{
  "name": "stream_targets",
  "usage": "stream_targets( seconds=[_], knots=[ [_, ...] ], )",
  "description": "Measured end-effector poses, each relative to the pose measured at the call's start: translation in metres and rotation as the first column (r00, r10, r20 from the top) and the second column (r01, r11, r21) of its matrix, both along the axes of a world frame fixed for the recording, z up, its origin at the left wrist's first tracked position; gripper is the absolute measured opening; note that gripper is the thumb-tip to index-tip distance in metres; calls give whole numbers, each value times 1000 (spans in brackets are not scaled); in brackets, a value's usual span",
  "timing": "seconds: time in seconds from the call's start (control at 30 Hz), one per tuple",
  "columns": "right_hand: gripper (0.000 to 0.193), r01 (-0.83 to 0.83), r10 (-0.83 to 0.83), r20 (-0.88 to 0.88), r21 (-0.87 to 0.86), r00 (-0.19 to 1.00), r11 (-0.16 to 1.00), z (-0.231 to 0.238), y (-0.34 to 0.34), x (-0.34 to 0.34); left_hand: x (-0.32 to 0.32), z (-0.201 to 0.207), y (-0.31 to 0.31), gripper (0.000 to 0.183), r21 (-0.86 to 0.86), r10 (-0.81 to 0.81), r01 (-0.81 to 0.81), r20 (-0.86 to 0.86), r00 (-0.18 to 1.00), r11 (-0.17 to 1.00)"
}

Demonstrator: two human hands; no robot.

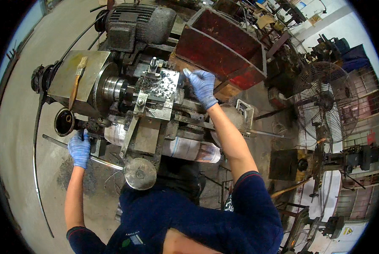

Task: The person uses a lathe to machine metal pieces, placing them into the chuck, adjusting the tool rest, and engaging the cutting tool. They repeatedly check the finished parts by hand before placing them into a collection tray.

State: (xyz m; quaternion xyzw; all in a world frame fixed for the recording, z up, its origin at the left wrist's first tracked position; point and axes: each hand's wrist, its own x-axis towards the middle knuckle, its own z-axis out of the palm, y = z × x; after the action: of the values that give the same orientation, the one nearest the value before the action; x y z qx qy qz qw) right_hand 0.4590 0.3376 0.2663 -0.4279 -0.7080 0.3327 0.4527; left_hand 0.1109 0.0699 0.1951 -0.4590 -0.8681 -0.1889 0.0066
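Note:
A small lathe-like machine stands before me, its round chuck [113,89] at the left of a metal slide block [157,91] strewn with dark chips. My left hand [79,149], in a blue knitted glove, is closed around a long metal bar [107,163] below the headstock. The bar runs to a round metal disc [140,174] near my body. My right hand [203,87], gloved alike, is raised just right of the slide block with its fingers curled in. Whatever it may hold is hidden. A clamp bolt [154,65] stands upright on the block.
A brush [76,84] lies on the headstock cover [66,76], above an open round cup [64,122]. Behind are an electric motor [141,23] and a red metal bin [219,42]. A caged fan [326,101] stands at right. Hoses and belts hang along the left.

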Motion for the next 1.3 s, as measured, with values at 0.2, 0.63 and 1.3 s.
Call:
stream_targets(
  seconds=[0.2, 0.63, 1.3],
  knots=[
    [31, 15, -17, 50, 39, 999, 999, -4, -9, -2, 1, 0, -2, 31, 40, -20, 23, -56, 998, 999],
    [31, 44, -44, 10, 51, 999, 998, -15, -15, -6, -2, -5, -2, 31, 85, -23, 22, 8, 1000, 996],
    [32, 89, -89, -6, 19, 996, 996, -19, -4, -13, -1, -6, -2, 30, 110, -28, 24, 34, 999, 994]
  ],
)
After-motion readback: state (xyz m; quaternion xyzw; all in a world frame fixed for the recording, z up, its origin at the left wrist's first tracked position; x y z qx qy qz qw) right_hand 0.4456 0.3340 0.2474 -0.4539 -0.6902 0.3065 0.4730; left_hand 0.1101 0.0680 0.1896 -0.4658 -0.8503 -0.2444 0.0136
